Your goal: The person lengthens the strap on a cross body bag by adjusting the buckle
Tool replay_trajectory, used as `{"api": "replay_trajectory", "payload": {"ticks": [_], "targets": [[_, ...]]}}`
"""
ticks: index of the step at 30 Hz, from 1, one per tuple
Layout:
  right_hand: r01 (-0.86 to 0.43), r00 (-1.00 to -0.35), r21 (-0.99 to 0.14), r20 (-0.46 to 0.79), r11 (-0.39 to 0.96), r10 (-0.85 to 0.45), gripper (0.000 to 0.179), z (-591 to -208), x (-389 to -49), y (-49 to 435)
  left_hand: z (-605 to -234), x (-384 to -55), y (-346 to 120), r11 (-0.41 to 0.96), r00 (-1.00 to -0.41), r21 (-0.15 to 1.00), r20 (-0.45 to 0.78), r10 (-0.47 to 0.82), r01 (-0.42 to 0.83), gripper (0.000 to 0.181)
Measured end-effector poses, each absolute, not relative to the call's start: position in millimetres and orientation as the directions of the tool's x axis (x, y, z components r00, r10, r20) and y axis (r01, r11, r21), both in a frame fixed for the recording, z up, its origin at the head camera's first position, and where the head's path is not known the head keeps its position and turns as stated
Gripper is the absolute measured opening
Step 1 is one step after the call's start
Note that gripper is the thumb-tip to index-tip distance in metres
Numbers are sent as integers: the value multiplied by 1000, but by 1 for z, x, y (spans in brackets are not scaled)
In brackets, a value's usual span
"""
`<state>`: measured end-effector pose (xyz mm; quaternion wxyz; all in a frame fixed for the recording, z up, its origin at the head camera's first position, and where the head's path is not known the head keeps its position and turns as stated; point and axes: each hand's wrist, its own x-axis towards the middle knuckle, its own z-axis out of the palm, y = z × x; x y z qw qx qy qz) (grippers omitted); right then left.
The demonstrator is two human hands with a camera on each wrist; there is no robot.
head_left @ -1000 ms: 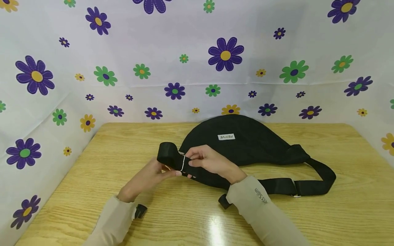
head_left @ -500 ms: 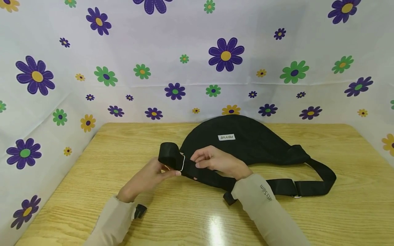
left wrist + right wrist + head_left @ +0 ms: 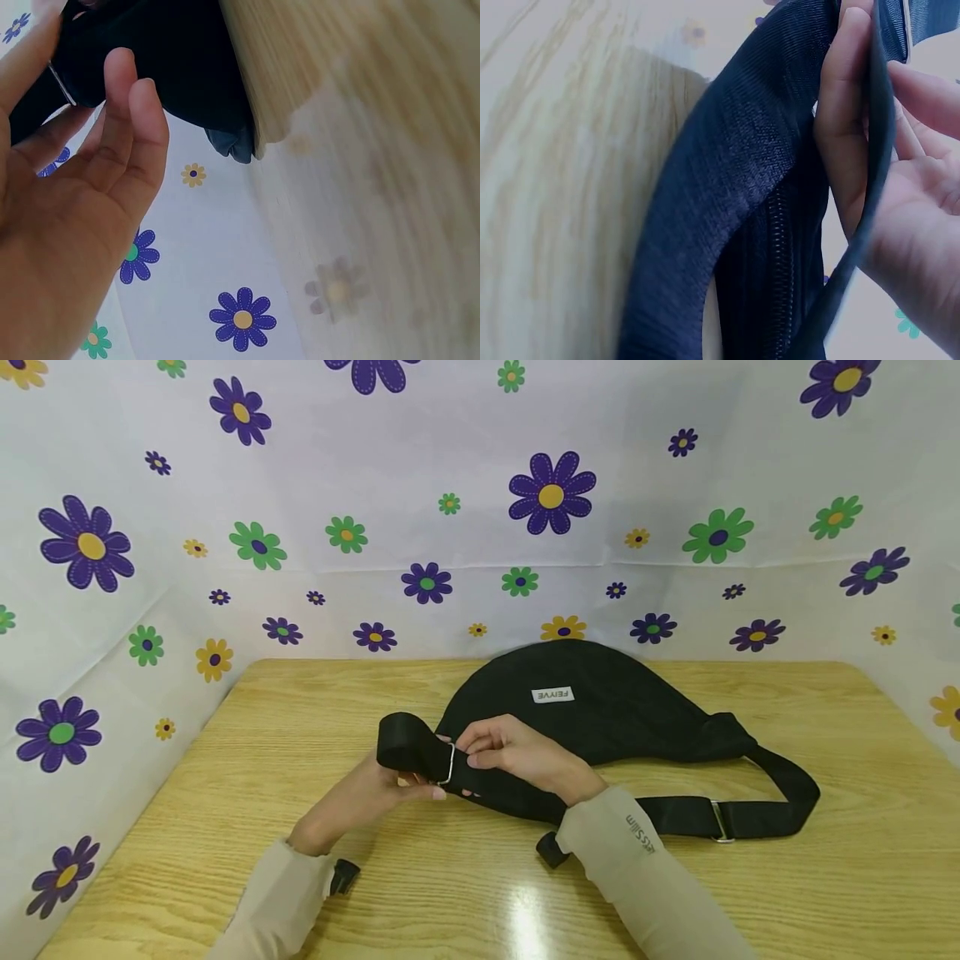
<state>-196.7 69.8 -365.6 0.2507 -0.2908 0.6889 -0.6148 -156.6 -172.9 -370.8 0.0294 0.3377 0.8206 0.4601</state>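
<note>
A black sling bag (image 3: 600,714) with a white label lies at the back of the table. My left hand (image 3: 363,802) grips its strap beside a metal slider (image 3: 451,765), thumb just under the slider. Left of the slider, the strap bulges up in a loop (image 3: 401,739). My right hand (image 3: 525,758) pinches the strap just right of the slider, between thumb and fingers. The right wrist view shows the strap (image 3: 881,150) passing between those fingers, with the bag's zipper (image 3: 778,262) alongside. In the left wrist view, two left fingers (image 3: 146,120) extend past the black fabric.
A black plastic buckle (image 3: 344,877) lies beside the left sleeve. A rolled strap end (image 3: 551,850) sits by the right cuff. On the right, the strap curves round through a second slider (image 3: 722,821). A flowered cloth (image 3: 480,535) hangs behind the wooden table (image 3: 315,702).
My right hand slid rightward along the strap, then came back left to the slider. The strap loop has shifted slightly left and looks larger. My left hand stays at the slider.
</note>
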Motion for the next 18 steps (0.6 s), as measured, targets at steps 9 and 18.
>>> {"api": "replay_trajectory", "payload": {"ticks": [9, 18], "targets": [[-87, -712, -994, 17, 64, -702, 18, -368, -197, 70, -373, -158, -171, 340, -776, 776, 285, 563, 531, 24], [-74, -692, -996, 24, 39, -722, 39, -365, -194, 70, -372, -157, -170, 408, -817, 783, 210, 537, 469, 22]]}}
